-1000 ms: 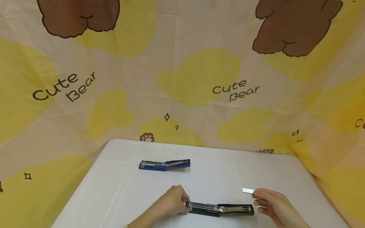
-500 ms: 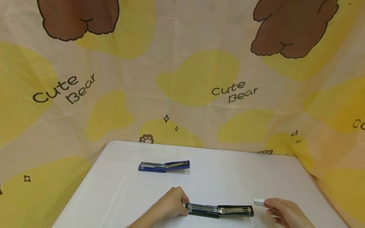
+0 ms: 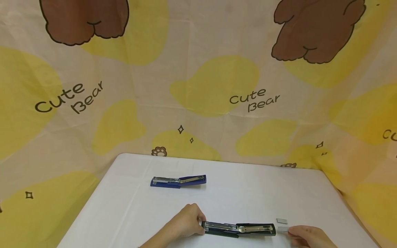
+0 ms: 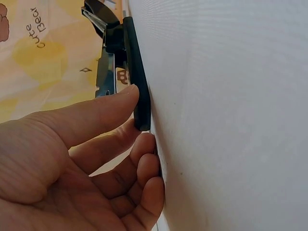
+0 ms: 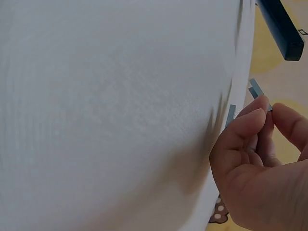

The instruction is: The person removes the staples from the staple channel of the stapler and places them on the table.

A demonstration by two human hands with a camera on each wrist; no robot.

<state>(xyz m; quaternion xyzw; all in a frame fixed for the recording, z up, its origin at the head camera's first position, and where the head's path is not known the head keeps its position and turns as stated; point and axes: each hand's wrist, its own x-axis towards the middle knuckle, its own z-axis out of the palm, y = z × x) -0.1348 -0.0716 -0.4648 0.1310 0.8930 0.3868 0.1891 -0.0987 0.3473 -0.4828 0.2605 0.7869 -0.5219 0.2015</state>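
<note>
A dark stapler (image 3: pixel 238 229), opened out so its metal insides show, lies on the white table. My left hand (image 3: pixel 189 220) grips its left end; in the left wrist view the thumb (image 4: pixel 122 98) and forefinger pinch the tip of its base. Off the stapler's right end, my right hand (image 3: pixel 308 236) pinches a silvery strip of staples (image 3: pixel 282 229) between thumb and fingertips. The right wrist view shows this held strip (image 5: pixel 259 87) end-on, with a channel shape. A second strip of staples (image 3: pixel 282 220) lies on the table just beyond the held one.
A blue stapler (image 3: pixel 178 181), also opened out, lies farther back on the table (image 3: pixel 242 193), left of the middle. A printed cloth (image 3: pixel 211 86) with bears and yellow patches hangs behind and along both sides.
My right hand has moved right and down toward the table with the staples. One strip now lies on the table, apart from the one held. The left hand keeps its grip.
</note>
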